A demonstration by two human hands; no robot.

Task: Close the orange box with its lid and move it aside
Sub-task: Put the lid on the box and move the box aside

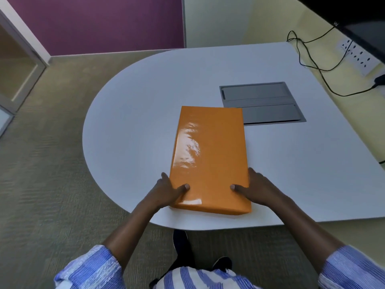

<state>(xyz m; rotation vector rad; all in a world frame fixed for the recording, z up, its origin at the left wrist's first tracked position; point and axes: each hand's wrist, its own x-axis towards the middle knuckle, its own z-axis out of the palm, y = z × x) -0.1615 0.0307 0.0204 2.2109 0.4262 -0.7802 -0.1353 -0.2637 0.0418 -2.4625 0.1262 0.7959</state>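
a: from the head view, where does it stand?

b: the orange box [210, 159] lies flat on the white table [129, 113], in the middle of the frame and running down toward the lower centre, its near end close to the table's rounded edge. the glossy orange lid [208, 142] covers the whole top. i see no gap and no open inside, so i'd say the closing part is done, or nearly so.

a: and the hands?

b: the left hand [168, 189] is at the near left corner, thumb lying on the lid, the other fingers wrapped down the side. the right hand [255, 187] mirrors it at the near right corner, thumb on top, fingers down the right wall. both are clasped on the box rather than loose. whether they press the lid home or ready a lift, i can't tell.

a: so what's left?

b: the moving aside, i'd judge. the box sits mid-table, its far right corner overlapping the grey cable hatch [262, 102] in the upper right of centre. there's bare table to the left of the frame and lower right. the black cord [312, 63] and socket strip [358, 56] in the upper right are well apart from it.

a: only one view?

b: only the one.
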